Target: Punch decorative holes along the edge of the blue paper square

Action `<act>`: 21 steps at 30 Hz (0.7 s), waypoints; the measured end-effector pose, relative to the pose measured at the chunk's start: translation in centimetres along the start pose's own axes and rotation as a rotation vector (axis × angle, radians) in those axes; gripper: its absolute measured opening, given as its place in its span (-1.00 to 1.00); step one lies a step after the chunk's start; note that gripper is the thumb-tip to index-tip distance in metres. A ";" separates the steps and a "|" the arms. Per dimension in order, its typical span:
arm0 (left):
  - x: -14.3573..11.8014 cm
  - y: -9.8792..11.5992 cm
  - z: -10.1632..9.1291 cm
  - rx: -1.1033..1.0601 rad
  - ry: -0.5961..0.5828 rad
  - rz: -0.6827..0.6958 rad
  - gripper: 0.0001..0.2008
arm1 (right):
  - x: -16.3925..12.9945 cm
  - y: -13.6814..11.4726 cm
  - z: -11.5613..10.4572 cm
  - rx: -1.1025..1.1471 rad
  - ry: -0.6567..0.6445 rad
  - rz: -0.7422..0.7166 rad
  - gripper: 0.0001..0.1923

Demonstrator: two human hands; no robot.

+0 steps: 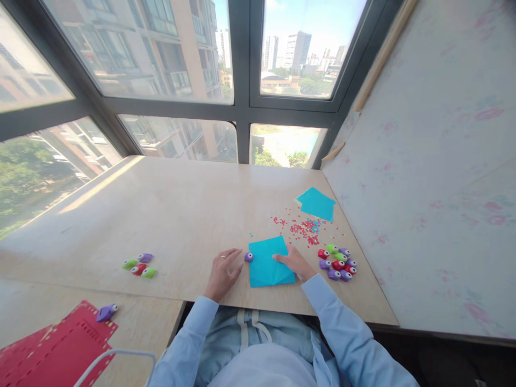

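- Right hand grips the blue paper, thumb on top.
- Left hand, loosely open, is beside the purple punch at the paper's left edge.

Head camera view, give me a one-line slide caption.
Right hand holding blue paper, a purple craft punch at its left edge, the left hand beside the punch.

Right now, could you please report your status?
Right hand holding blue paper. Left hand beside purple craft punch at paper's edge. Red confetti scattered beyond.
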State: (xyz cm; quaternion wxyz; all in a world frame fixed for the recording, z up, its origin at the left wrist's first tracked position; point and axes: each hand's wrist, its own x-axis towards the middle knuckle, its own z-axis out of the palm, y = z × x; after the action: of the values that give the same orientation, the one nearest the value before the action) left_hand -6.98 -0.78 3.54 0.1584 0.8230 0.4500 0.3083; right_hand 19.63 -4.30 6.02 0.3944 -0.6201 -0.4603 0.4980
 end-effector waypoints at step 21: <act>0.2 1.7 0.5 -0.041 -0.095 0.042 -0.66 | 0.0 0.4 0.9 -0.032 0.108 0.006 -0.52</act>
State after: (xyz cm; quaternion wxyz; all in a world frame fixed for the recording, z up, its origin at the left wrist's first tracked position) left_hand -5.49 -1.50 4.13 0.1900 0.8427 0.4180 0.2812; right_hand 18.81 -4.34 5.51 0.4072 -0.6536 -0.4446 0.4575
